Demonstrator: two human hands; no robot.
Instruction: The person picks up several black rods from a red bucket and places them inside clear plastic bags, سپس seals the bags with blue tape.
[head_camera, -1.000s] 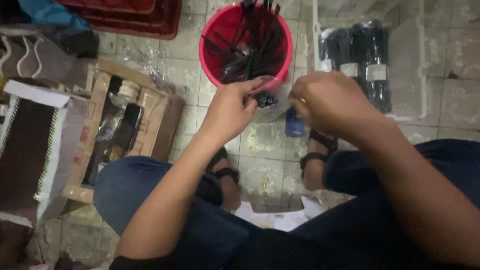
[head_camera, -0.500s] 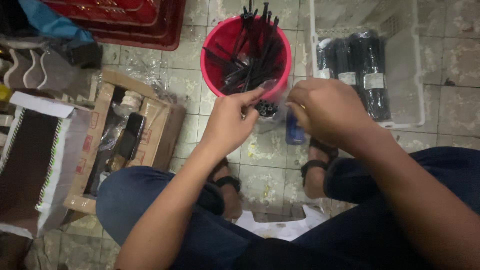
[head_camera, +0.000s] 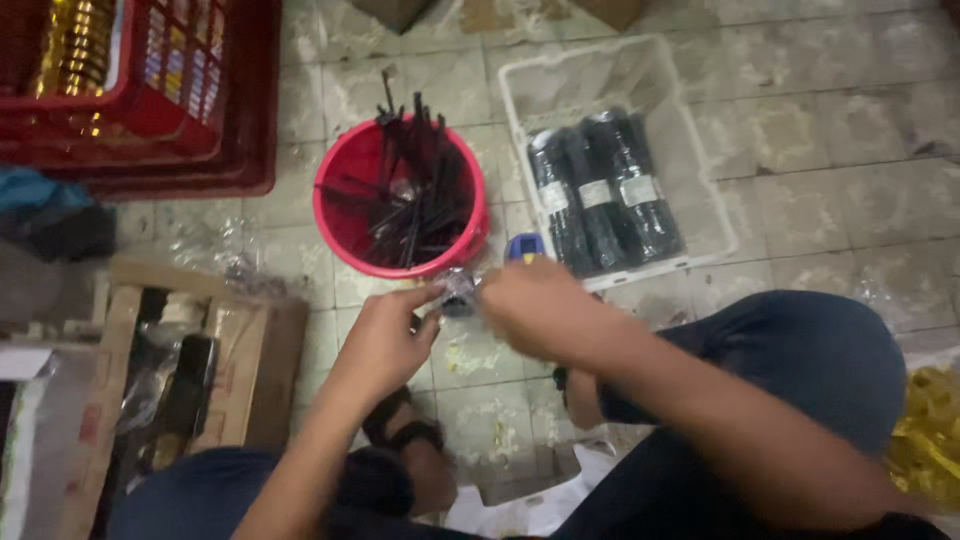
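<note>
Both hands have shifted lower-left of the red bucket (head_camera: 340, 225). Left hand (head_camera: 385, 340) and right hand (head_camera: 535, 305) stay pinched around 1 small clear-wrapped dark bundle (head_camera: 460, 292); wrapping continues.

I am seeing both forearms showing bare, no sleeves covering the left hand (head_camera: 385, 340) or right hand (head_camera: 540, 305). Dark blue trousers (head_camera: 810, 370) are covering the legs, and black strapped sandals (head_camera: 400, 435) are showing beneath the left hand.
</note>
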